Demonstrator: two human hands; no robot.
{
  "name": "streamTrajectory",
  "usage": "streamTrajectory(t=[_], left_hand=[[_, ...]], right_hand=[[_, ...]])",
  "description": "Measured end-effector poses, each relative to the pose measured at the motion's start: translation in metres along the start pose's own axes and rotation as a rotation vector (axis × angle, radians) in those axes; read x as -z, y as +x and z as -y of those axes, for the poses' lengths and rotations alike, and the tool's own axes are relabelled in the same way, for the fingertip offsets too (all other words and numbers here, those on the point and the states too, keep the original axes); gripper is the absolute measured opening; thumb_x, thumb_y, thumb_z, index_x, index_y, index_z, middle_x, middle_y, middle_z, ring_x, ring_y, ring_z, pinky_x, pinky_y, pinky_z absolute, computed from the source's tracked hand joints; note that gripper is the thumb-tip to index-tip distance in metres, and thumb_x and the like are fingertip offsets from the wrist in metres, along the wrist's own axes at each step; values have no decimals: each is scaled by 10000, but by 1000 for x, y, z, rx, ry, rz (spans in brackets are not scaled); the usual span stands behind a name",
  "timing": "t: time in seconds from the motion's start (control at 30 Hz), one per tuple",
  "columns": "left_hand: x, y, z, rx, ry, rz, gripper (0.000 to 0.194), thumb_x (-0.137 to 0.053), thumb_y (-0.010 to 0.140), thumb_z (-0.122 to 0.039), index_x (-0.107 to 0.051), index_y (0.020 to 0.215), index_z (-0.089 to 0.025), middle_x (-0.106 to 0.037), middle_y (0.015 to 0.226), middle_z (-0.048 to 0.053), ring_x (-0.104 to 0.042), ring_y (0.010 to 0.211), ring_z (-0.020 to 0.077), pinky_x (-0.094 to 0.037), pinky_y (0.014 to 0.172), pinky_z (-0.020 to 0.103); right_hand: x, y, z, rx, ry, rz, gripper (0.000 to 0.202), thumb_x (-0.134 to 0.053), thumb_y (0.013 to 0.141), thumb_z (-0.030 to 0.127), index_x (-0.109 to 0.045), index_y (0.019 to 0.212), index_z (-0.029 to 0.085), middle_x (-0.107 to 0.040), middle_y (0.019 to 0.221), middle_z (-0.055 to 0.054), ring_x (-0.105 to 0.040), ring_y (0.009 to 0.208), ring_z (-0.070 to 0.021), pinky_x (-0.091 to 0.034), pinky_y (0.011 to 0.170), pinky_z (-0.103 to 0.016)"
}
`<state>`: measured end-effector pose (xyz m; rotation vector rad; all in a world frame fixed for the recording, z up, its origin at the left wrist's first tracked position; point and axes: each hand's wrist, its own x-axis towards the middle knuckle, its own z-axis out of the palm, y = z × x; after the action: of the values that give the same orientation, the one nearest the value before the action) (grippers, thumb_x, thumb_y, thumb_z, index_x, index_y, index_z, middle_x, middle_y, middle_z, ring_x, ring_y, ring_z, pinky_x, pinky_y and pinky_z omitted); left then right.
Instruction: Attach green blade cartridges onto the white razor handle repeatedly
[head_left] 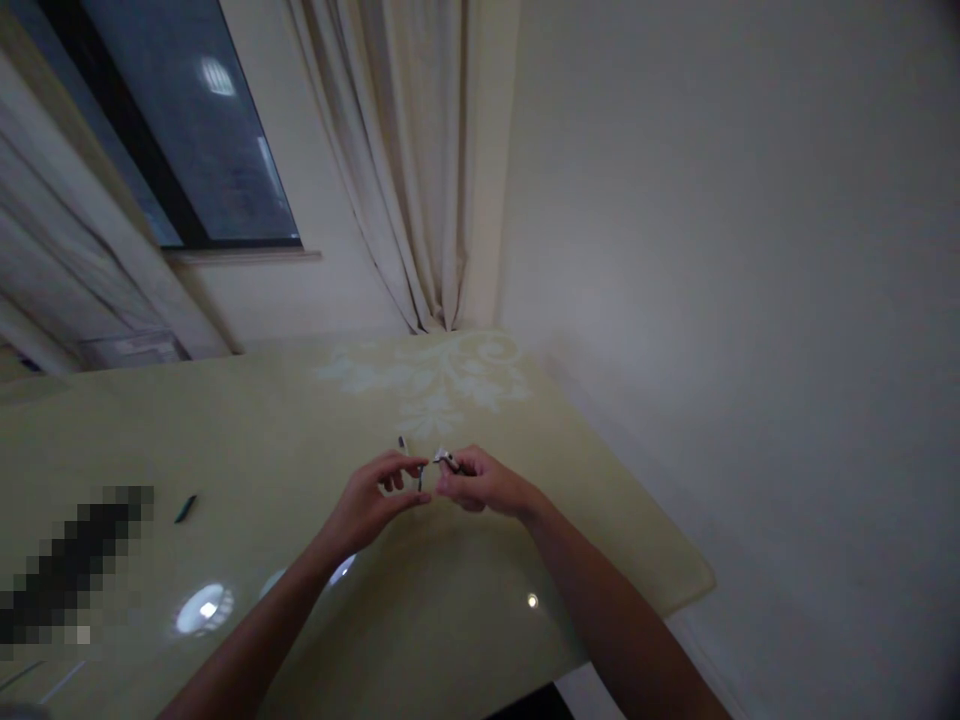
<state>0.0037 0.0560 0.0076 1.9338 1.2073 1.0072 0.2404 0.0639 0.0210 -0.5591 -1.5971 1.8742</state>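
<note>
One view, from the head camera, is examined. The left hand (375,492) is partly closed, thumb and forefinger pinching a slim dark piece (420,478) upright between their tips; the remaining fingers are curled loosely. The right hand (486,482) is closed more tightly, its thumb and fingers gripping a small white-and-dark item (450,460), which projects toward the left hand. The two held things are close together; whether they touch cannot be determined, and their exact type is too small to identify.

Both hands are above the glossy greenish-yellow table (600,500), toward its right end. Just beyond the left hand's fingers is a dark-tipped slender object (402,442), its lower part hidden behind the hand. Well to the left, a small dark green object (185,508) lies at a slant on the tabletop. Farther left, a pixelated dark patch (82,560) obscures whatever is there. A pale floral pattern (431,385) marks the far part of the table. Ceiling light shows as a bright reflection (204,610) at near left.

Behind the table, a dark-framed window (202,130) is at far left, beside a gathered beige curtain (427,150). A plain wall (712,250) borders the right side.
</note>
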Motion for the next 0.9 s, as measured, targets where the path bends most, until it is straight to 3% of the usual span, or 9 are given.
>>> streamTrajectory(t=[0.27,0.5,0.73,0.9], left_hand=[[-46,53,0,90,249,85,361,-878,788,-329,-806,1112,-187,-799,989,63,-699,863,232,-559,823,356],[-82,85,-10,211,418,243,336,-691,1021,-358,-671,1300,-172,-698,1311,109,-714,1104,263,-616,934,485],[-102,100,-10,304,450,335,368,-696,1017,-357,-657,1338,-180,-684,1346,114,-709,1124,273,-618,939,488],[-108,102,-9,338,411,340,369,-695,1018,-356,-656,1340,-181,-682,1349,115,-708,1125,273,-618,940,488]], right_hand=[[26,2,-3,101,87,-260,488,-844,801,503,-450,719,226,-335,496,135,-206,404,-42,-164,383,-189],[45,2,-4,166,121,-420,499,-842,776,516,-432,724,236,-308,489,144,-177,401,-39,-138,372,-180],[48,0,-1,231,165,-500,489,-850,762,486,-429,745,238,-299,511,145,-176,407,-36,-134,373,-173],[48,-4,7,292,201,-554,505,-858,753,490,-420,758,240,-280,530,150,-155,411,-31,-125,371,-168]])
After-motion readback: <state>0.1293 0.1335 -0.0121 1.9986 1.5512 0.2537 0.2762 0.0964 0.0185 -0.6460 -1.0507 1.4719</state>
